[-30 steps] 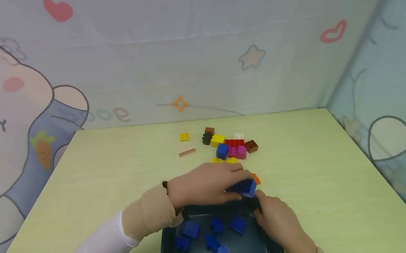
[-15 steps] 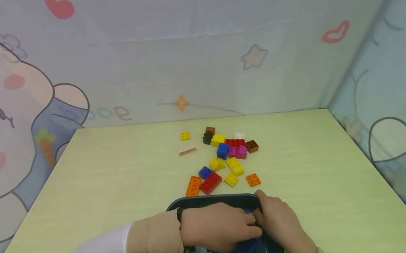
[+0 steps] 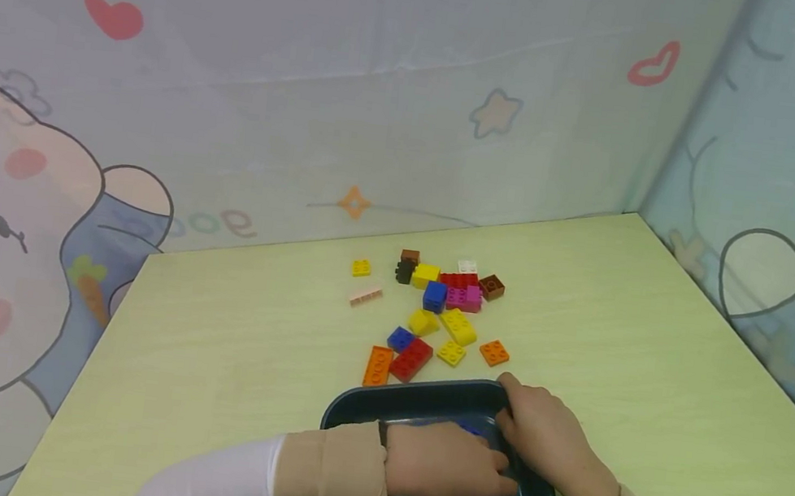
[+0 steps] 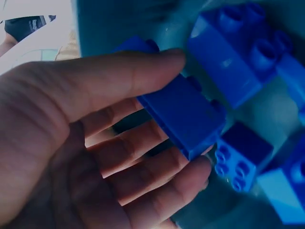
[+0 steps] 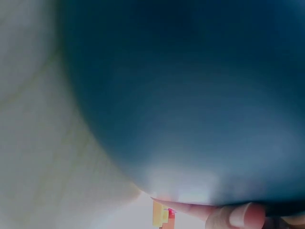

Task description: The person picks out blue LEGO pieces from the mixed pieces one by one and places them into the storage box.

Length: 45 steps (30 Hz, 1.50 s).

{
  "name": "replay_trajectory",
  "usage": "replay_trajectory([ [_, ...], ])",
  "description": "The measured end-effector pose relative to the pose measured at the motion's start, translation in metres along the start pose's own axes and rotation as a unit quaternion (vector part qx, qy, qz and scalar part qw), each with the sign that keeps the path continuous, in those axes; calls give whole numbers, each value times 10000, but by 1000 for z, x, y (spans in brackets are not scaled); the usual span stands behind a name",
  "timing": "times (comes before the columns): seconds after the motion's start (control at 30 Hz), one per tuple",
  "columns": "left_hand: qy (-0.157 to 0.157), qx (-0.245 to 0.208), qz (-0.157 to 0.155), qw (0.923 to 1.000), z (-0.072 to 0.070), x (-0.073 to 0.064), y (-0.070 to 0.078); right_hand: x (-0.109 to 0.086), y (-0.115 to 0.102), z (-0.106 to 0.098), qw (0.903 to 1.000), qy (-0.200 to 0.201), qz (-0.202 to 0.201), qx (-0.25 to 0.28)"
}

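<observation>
Yeah, got a blue brick (image 4: pixel 186 114) pinched.
Head cam: my left hand (image 3: pixel 446 468) blocks much of the tray (image 3: pixel 417 395), my right hand (image 3: pixel 549 433) grips its far right corner, and loose coloured bricks (image 3: pixel 459 327) sit just beyond. Left wrist: brick's inside, between thumb and fingers, more blue bricks (image 4: pixel 231 59) crowding it. Right wrist: tray wall hogs everything.

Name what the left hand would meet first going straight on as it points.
The left hand would probably meet the small blue brick just beyond the held blue brick, though depth is unclear.
</observation>
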<state>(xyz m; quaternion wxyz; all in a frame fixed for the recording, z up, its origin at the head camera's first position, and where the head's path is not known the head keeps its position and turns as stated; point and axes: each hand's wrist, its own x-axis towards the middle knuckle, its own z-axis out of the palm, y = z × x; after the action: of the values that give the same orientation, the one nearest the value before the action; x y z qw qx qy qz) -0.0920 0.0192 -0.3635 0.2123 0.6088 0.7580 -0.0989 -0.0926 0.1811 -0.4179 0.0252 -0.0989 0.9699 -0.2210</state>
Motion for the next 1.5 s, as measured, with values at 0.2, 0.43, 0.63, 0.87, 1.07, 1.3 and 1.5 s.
replay_trajectory([
  [0.2,-87,420,185,9989,6,11,7,0,0,0,10000,-20,7,7],
  [0.43,31,928,291,9953,14,19,10,1,1,1,10000,-55,6,32],
  [0.63,146,1122,288,9932,15,25,8,0,1,0,10000,-27,17,-44],
  [0.87,193,626,244,9976,14,27,-4,-1,1,0,9999,-93,39,83],
  [1.07,263,649,246,9972,14,28,-10,-1,2,0,10000,9,-66,60],
  [1.3,348,1015,177,9941,17,27,-13,-1,2,1,9996,150,-229,34],
  [1.5,424,1323,209,9901,19,24,-14,-1,3,1,9998,99,-146,91],
])
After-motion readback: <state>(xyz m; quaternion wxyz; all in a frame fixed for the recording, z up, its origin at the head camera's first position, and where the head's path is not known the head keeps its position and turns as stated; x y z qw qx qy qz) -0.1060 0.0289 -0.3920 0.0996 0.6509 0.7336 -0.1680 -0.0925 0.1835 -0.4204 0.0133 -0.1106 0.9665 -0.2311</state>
